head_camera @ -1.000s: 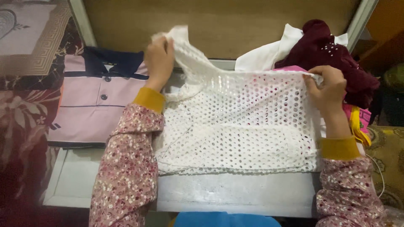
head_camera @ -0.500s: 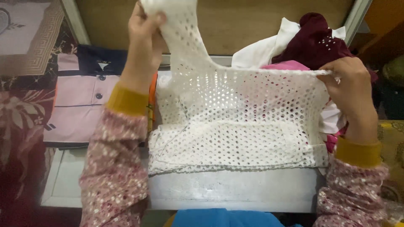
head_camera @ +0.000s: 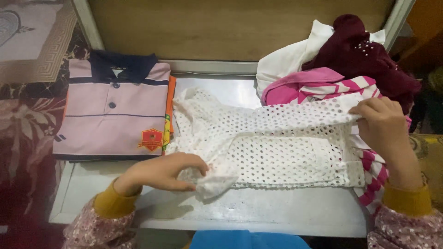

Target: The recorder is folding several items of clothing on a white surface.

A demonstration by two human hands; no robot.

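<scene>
A white perforated garment lies spread on a grey metal table. My left hand grips one of its ends, folded down to the near left side. My right hand pinches the garment's upper right edge. Both sleeves are floral pink with mustard cuffs.
A folded pink polo shirt with a navy collar lies at the left on an orange item. A heap of clothes sits at the back right: maroon, white, pink striped. A wooden panel stands behind. Something blue shows at the near edge.
My left hand brought the raised end of the white garment down from above to the near left of the table. My right hand stayed on the right edge.
</scene>
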